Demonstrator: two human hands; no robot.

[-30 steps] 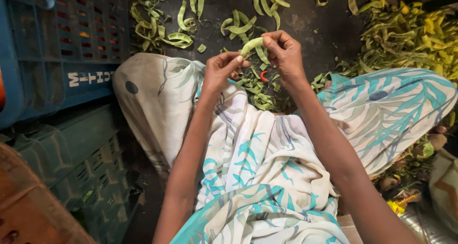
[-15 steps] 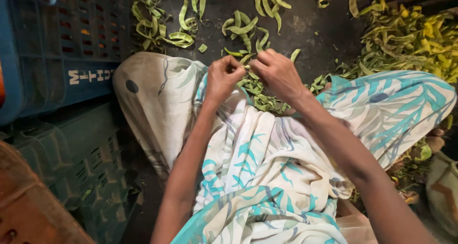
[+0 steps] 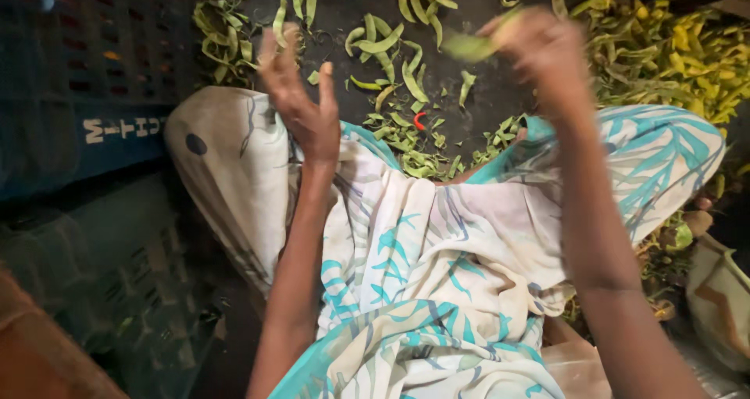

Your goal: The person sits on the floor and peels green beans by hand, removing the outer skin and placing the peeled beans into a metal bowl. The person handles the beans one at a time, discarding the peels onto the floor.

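While right hand [image 3: 539, 51] pinches green pod [image 3: 469, 48] (blurred) | left hand [image 3: 301, 106] spread, well apart

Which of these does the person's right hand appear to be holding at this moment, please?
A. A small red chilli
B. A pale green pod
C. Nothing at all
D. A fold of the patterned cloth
B: the blurred right hand pinches a pale green pod at its fingertips, while the left hand is open and empty above the patterned cloth.
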